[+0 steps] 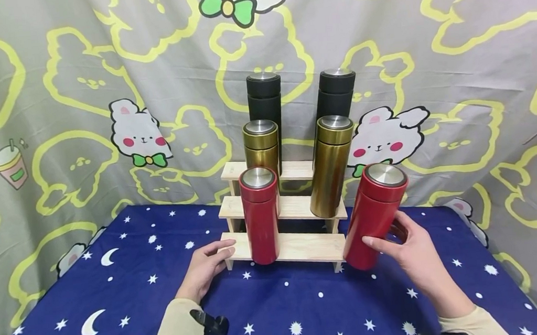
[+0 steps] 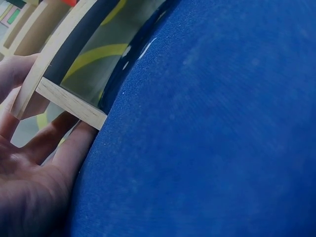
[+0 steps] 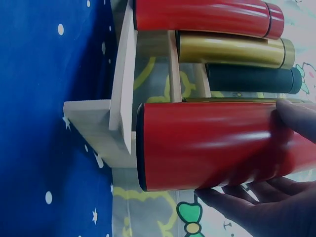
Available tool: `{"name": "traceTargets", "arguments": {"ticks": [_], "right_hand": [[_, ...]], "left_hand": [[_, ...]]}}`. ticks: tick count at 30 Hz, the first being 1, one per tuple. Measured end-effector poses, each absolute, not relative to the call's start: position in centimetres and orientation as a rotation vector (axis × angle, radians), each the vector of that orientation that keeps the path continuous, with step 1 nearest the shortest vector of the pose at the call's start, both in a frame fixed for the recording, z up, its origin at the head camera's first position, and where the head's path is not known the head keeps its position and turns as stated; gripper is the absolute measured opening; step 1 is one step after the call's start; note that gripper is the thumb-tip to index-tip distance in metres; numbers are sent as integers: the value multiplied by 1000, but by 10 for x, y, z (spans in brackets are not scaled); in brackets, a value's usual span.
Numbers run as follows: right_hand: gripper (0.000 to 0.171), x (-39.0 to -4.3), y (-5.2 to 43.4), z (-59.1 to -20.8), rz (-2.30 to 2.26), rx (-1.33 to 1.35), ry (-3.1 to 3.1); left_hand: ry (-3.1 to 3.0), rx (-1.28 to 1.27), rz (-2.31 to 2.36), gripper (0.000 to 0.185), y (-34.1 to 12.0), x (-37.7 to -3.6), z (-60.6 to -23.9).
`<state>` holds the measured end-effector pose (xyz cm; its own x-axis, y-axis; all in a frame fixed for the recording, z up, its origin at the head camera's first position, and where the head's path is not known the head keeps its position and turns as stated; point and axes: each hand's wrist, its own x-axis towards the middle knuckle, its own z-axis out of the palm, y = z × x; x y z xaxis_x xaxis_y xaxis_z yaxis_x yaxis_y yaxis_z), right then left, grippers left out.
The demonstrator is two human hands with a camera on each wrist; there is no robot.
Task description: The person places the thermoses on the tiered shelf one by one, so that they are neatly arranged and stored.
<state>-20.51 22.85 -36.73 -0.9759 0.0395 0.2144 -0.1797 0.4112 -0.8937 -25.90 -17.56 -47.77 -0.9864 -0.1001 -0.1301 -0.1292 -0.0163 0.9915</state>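
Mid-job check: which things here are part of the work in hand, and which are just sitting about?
In hand:
right hand gripping tilted red flask
left hand touching wooden stepped rack

Sitting about:
other red flask
two gold flasks
two black flasks
starry blue cloth

Backdrop (image 1: pixel 428 28): grey fabric sheet hung behind and at both sides, creased, printed with yellow bunny outlines. White bunny figures (image 1: pixel 139 136) with pink cheeks and green bow ties; drink-cup motif (image 1: pixel 10 165) at left. Surface (image 1: pixel 308 311) covered by dark blue cloth, white stars and crescent moons. Lighting even, no hard shadows.
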Motion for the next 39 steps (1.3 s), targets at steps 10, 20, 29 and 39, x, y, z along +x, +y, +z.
{"name": "traceTargets", "arguments": {"ticks": [10, 20, 29, 39], "right_hand": [[64, -212, 210, -368, 1712, 195, -2360], [64, -222, 190, -371, 1814, 201, -2313], [64, -229, 178, -378, 1796, 186, -2334], [62, -232, 178, -382, 1796, 173, -2336]], "left_hand": [[2180, -243, 2216, 31, -175, -259, -478], [2203, -258, 2189, 33, -175, -259, -478], [2184, -257, 2214, 31, -175, -259, -479], [2188, -254, 2224, 31, -175, -260, -480]]}}
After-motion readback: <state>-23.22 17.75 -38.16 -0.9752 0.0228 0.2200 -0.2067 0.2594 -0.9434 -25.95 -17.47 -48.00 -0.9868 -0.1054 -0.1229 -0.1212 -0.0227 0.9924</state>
